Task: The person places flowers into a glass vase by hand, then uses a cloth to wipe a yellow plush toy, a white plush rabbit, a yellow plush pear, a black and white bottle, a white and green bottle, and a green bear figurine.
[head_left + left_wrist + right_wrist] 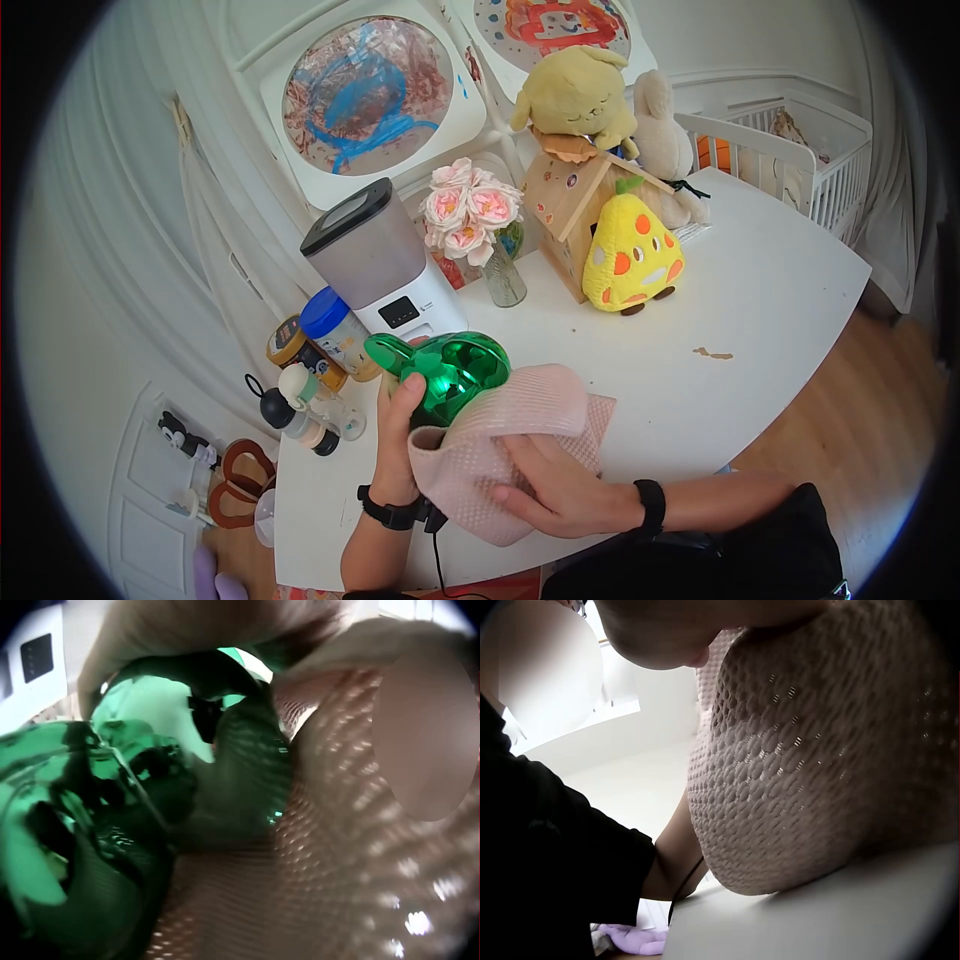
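Observation:
A shiny green object [455, 375] with rounded lobes is gripped by the left hand [398, 430], whose thumb lies over its near side. A pink textured cloth [490, 470] drapes against the green object's lower right. On the cloth lies the right hand [565, 490], thumb and fingers spread on its folds. Close up in the left wrist view, the green surface [225, 772] touches the cloth [337, 825]. The right wrist view shows the cloth [780, 772] hanging down to the white table [795, 922]. Part of the left hand's fingers is hidden behind the green object.
Behind stand a white dispenser [400, 300], roses [470, 210] in a glass vase, a wooden house [565, 215] and a yellow plush [632, 255]. Jars [340, 330] and bottles [300, 420] line the table's left side. A brown mark [713, 354] is on the tabletop at right.

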Motion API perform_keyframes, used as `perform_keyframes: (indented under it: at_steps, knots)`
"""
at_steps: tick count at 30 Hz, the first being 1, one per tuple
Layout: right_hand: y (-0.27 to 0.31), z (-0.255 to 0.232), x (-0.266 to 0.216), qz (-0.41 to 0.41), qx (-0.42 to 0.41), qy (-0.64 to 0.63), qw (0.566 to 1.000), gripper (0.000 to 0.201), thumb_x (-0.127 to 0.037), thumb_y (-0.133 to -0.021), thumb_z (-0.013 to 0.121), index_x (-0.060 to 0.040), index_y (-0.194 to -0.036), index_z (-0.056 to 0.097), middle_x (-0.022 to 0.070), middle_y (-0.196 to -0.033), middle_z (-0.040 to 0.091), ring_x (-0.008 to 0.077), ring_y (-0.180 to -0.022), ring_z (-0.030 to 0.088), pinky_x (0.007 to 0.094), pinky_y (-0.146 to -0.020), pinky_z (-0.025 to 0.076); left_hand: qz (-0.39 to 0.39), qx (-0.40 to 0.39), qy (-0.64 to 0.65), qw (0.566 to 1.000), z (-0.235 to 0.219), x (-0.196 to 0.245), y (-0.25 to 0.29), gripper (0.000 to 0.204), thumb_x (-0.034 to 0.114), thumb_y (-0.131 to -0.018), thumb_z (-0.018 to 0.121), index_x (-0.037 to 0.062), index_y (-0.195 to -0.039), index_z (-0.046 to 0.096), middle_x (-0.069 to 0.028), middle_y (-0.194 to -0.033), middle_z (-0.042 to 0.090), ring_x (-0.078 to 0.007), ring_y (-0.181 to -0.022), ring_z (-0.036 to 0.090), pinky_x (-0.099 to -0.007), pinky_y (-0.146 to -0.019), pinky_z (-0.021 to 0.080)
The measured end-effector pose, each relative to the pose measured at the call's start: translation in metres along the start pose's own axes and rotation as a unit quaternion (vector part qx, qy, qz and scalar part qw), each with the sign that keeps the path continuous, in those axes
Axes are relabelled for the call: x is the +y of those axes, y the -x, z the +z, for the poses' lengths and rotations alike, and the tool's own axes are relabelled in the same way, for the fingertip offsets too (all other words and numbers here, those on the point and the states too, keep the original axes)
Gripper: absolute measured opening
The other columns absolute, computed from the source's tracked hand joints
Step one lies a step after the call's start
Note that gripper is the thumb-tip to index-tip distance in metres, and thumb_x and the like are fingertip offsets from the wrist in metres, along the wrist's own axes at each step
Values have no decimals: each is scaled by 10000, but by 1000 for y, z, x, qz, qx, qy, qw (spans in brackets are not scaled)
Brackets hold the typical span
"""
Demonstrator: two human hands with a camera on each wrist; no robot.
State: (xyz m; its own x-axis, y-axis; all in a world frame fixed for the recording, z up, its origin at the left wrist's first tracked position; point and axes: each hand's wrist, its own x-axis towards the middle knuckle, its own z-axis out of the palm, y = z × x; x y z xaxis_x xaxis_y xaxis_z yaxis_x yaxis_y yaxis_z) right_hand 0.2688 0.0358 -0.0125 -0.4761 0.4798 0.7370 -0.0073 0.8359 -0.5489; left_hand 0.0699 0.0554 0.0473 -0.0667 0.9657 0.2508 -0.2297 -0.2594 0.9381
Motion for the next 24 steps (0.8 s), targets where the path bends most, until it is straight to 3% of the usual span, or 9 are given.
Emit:
perform_keyframes:
  at_steps: [2, 3, 6, 8, 12, 17, 18, 22, 24]
  knots:
    - [-1, -4, -2, 161, -54, -125, 977, 616, -213, -978, 594, 118, -1426, 331, 321, -1381, 415, 481, -1303, 403, 495, -1130, 316, 15, -1, 10, 1000, 6, -1, 2, 720, 420, -892, 662, -16, -1399, 394, -175, -1292, 577, -259, -1165, 618, -382, -1004, 521]
    - [-5, -5, 3, 162, -53, -126, 977, 616, -213, -978, 594, 118, -1426, 331, 321, -1381, 415, 481, -1303, 403, 495, -1130, 316, 14, -2, 10, 1000, 3, -2, 0, 720, 420, -892, 662, -16, -1399, 394, -175, -1292, 577, -259, -1165, 618, -382, -1004, 521]
    - [-29, -4, 20, 57, 4, -109, 992, 589, -139, -971, 548, 102, -1454, 309, 308, -1402, 423, 460, -1343, 391, 480, -1164, 286, 42, -46, -25, 998, -8, -6, -2, 804, 492, -840, 687, -19, -1391, 402, -173, -1296, 578, -262, -1171, 624, -384, -1006, 524]
    - [-48, -6, 26, 10, 69, -218, 974, 572, -69, -954, 486, 80, -1480, 319, 287, -1442, 424, 428, -1386, 378, 462, -1186, 261, 34, -67, -25, 997, -18, -6, -8, 838, 524, -829, 692, -21, -1395, 403, -173, -1295, 580, -262, -1171, 626, -383, -1001, 527]
    - [-74, -37, 36, -92, -42, -200, 975, 510, -46, -975, 428, 45, -1477, 425, 227, -1524, 416, 369, -1439, 364, 430, -1195, 263, 15, -77, -77, 994, -24, -2, -10, 992, 661, -776, 708, -16, -1426, 388, -167, -1331, 546, -262, -1231, 578, -393, -1057, 473]
    - [-74, -24, 34, -78, 30, -159, 984, 442, -91, -1023, 409, 53, -1437, 470, 233, -1482, 449, 384, -1395, 412, 427, -1178, 288, 91, -64, -173, 979, -24, 0, -9, 991, 660, -826, 704, 21, -1476, 315, -132, -1326, 493, -249, -1232, 511, -388, -1074, 405]
    - [-71, -23, 32, -64, 45, -170, 982, 444, -91, -1020, 415, 57, -1435, 463, 240, -1464, 453, 397, -1379, 415, 438, -1172, 293, 110, -71, -249, 960, -21, 16, -5, 847, 548, -898, 656, 44, -1478, 298, -125, -1261, 497, -243, -1167, 509, -370, -1047, 394]
    - [-51, -10, 18, -69, 52, -85, 993, 502, -132, -990, 481, 41, -1457, 424, 260, -1419, 452, 415, -1340, 418, 467, -1120, 333, 103, 9, -242, 965, -1, 26, 19, 624, 331, -942, 564, 31, -1440, 336, -150, -1297, 501, -218, -1186, 507, -350, -1043, 391]
    - [-37, -4, 6, -84, 46, 33, 995, 598, -210, -953, 569, -12, -1495, 413, 241, -1380, 475, 392, -1321, 449, 467, -1058, 383, 117, -1, -163, 980, 1, 15, 14, 564, 355, -944, 574, 27, -1372, 407, -138, -1258, 533, -200, -1150, 528, -325, -1018, 405]
